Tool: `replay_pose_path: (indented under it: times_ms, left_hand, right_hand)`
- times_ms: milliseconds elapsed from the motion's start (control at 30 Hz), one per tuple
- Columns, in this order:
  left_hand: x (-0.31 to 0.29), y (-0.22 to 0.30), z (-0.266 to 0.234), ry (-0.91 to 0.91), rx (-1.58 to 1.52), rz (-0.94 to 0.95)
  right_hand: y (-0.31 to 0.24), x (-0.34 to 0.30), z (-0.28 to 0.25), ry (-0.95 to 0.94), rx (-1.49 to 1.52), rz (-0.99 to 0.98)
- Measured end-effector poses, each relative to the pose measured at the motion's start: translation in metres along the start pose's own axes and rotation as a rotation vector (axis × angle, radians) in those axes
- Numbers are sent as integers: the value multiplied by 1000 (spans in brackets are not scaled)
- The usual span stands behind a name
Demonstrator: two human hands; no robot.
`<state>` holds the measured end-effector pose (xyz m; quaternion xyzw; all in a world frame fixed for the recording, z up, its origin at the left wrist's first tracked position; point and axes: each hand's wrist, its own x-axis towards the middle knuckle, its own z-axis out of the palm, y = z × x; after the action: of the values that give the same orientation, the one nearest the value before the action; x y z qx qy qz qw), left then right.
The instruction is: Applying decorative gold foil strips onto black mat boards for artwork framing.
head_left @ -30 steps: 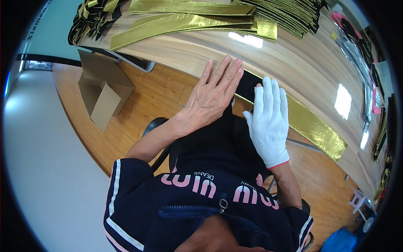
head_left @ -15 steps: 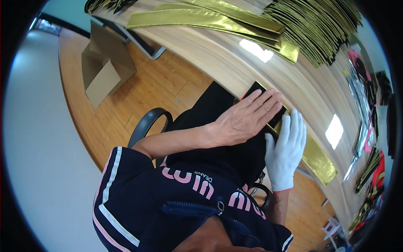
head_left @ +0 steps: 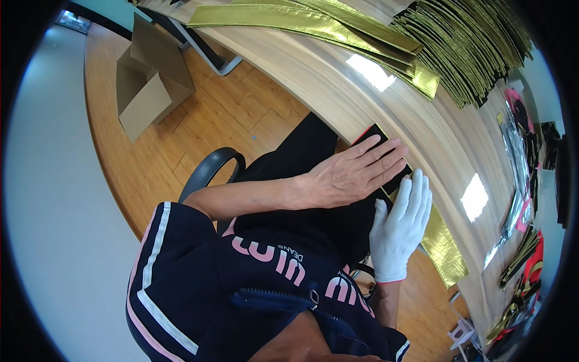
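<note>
My bare left hand [head_left: 353, 175] lies flat with its fingers stretched out, pressing on a black piece with a red edge [head_left: 379, 134] at the table's near edge. Most of that piece is hidden under the palm and fingers. Close beside it on the right, my right hand [head_left: 399, 232], in a white glove, is also stretched out, its fingertips at the lower end of the black piece. From beneath the glove a shiny gold strip [head_left: 444, 247] runs toward the lower right, along the table edge. Neither hand grips anything.
Long gold strips [head_left: 289, 25] lie across the far side of the wooden table [head_left: 301, 66], next to a thick stack of gold-and-black strips [head_left: 464, 54]. Silver and red material [head_left: 515, 205] lies along the right side. An open cardboard box [head_left: 145, 108] stands on the floor at left.
The whole view has shifted slightly. My gloved right hand and the gold strip's free end sit a little lower and further left. My left hand stays flat on the black piece.
</note>
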<state>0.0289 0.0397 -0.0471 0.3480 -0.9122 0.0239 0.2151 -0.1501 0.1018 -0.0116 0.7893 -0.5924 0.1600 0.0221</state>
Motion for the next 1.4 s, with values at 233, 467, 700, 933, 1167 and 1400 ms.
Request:
replay_pose_path:
  times_ms: [233,467,700,933,1167,1400]
  left_hand:
    - [-3,-2,1,10,44,21]
    - [-5,-3,4,39,63,42]
    - [0,1,2,14,-21,18]
    - [2,0,-4,-34,26,3]
    - [9,7,-11,-78,31,55]
    - [20,7,-19,-157,30,210]
  right_hand:
    - [0,-1,6,36,21,-11]
    - [-4,-5,5,34,16,-9]
    - [-12,-47,-15,96,595,70]
    - [20,-98,-16,382,1128,1094]
    - [53,-125,-17,881,1212,994]
    - [68,-94,-27,871,670,980]
